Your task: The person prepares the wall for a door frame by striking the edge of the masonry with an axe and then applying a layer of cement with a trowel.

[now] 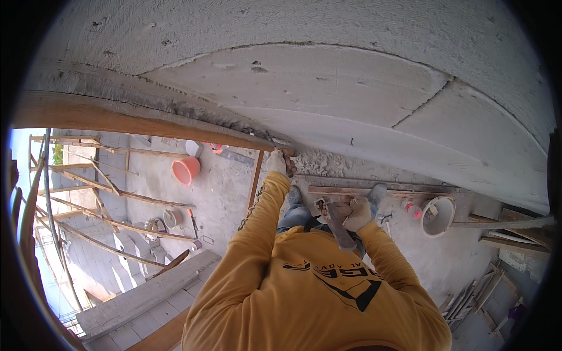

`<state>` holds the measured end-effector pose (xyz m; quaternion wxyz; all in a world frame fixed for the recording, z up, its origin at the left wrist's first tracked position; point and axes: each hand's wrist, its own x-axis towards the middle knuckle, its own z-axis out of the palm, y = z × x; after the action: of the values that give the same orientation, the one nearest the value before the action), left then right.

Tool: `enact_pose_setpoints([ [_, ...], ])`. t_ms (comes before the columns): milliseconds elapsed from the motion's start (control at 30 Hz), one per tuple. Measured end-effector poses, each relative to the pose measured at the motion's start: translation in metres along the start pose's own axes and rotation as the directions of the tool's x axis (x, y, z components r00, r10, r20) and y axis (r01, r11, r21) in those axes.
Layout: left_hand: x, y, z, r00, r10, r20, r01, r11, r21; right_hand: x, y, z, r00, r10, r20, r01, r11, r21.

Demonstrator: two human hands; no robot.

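My left hand [277, 163], in a pale work glove, is raised against the wall at the end of a long wooden plank [146, 121]. Its fingers are closed there, and what they pinch is too small to make out. A thin dark metal piece [270, 138] sticks up by the plank just beyond that hand. In front of my chest, my right hand [357, 214], also gloved, is closed around a hammer [338, 225] with a worn, greyish head. A narrow wooden upright [255, 181] meets the plank beside my left hand.
A grey block wall [351, 88] rises ahead. Boards [374, 192] and rubble [325, 164] lie along its foot. An orange bucket [186, 170] stands left, a white bucket [438, 217] right beside a red-capped bottle [411, 209]. Wooden poles [123, 199] form a frame at left; scrap timber [477, 292] lies lower right.
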<state>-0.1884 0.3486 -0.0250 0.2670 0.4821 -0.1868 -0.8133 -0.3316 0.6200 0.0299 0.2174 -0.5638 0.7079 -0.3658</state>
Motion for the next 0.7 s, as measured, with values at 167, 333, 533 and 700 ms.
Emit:
enact_pose_setpoints([
  [167, -0.004, 0.006, 0.02, 0.999, 0.003, -0.053, 0.0, 0.998, 0.062, 0.018, 0.059, 0.071, 0.979, 0.016, 0.204, 0.027, 0.978, -0.205],
  [333, 0.018, 0.004, -0.008, 0.991, 0.024, -0.128, -0.01, 0.994, 0.108, 0.048, 0.014, 0.042, 0.837, 0.383, 0.391, -0.272, 0.911, -0.311],
  [533, -0.001, 0.009, -0.005, 0.994, -0.057, -0.091, 0.063, 0.996, 0.071, -0.005, 0.068, 0.091, 0.978, 0.103, 0.183, -0.194, 0.769, 0.609],
  [700, -0.007, -0.003, -0.037, 0.989, -0.034, 0.143, 0.035, 0.999, -0.006, 0.002, 0.048, 0.076, 0.929, 0.227, 0.294, -0.347, 0.253, 0.903],
])
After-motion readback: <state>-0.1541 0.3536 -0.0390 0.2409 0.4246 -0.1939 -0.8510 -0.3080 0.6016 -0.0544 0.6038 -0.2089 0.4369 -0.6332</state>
